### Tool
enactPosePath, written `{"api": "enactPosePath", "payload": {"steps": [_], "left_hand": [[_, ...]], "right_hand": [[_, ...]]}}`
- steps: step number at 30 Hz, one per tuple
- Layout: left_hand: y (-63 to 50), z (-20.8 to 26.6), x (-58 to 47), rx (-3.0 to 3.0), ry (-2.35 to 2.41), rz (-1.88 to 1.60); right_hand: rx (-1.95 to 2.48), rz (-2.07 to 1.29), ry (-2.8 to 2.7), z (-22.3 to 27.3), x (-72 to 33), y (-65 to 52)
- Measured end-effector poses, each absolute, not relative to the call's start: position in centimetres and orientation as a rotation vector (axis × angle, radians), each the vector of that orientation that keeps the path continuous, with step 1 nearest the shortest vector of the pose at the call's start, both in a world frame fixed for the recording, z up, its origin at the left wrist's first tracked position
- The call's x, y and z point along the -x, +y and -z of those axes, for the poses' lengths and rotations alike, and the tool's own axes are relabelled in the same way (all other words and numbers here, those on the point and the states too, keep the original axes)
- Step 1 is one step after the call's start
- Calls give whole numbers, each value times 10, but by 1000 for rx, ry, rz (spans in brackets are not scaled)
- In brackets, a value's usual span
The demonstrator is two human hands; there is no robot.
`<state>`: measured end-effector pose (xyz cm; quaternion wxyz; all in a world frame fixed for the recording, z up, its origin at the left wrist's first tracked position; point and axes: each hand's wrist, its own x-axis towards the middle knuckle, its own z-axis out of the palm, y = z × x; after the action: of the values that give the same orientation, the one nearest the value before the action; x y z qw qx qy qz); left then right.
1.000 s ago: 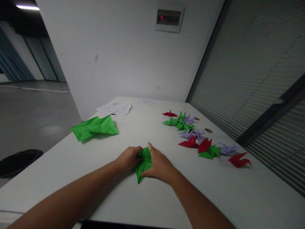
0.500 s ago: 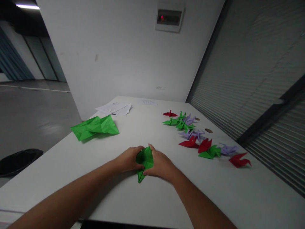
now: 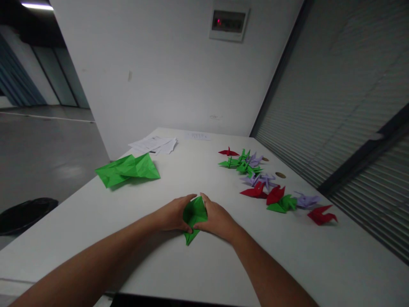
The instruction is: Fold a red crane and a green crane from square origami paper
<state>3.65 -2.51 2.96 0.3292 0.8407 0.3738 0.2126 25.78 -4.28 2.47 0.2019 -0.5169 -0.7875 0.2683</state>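
Note:
Between my two hands a partly folded sheet of green origami paper [image 3: 195, 209] rests on the white table [image 3: 217, 273], its narrow tip pointing toward me. My left hand [image 3: 175, 214] is closed on its left edge, thumb near the lower middle and fingers at the upper left. On the opposite side my right hand [image 3: 217, 217] grips the right edge, thumb laid across the lower part of the paper. The upper part of the paper stands open like a pocket. My fingers hide parts of both edges.
Several folded paper cranes, among them a red one [image 3: 322, 215], a purple one [image 3: 306, 199] and a green one [image 3: 283, 204], line the table's right side. Creased green sheets [image 3: 128, 170] lie at the left, before printed papers [image 3: 153, 144]. A black-lined bin [image 3: 28, 215] stands left.
My left thumb has slid down toward the lower middle of the paper, and my right thumb has risen slightly. The green paper's upper part is spread a little wider.

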Motion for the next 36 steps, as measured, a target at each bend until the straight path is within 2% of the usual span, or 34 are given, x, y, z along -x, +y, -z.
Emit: {"api": "enactPosePath", "payload": {"steps": [6, 14, 23, 36], "left_hand": [[-30, -26, -42, -2117, 1159, -508], [-31, -15, -44, -2183, 1152, -488], [-31, -15, -43, -2220, 1135, -460], [-31, -19, -44, -2230, 1129, -407]], "right_hand": [[1427, -759, -2200, -27, -257, -43], [1509, -688, -2165, -24, -260, -41], [1340, -539, -2125, -34, -266, -35], [1274, -640, -1881, -27, -267, -31]]}}
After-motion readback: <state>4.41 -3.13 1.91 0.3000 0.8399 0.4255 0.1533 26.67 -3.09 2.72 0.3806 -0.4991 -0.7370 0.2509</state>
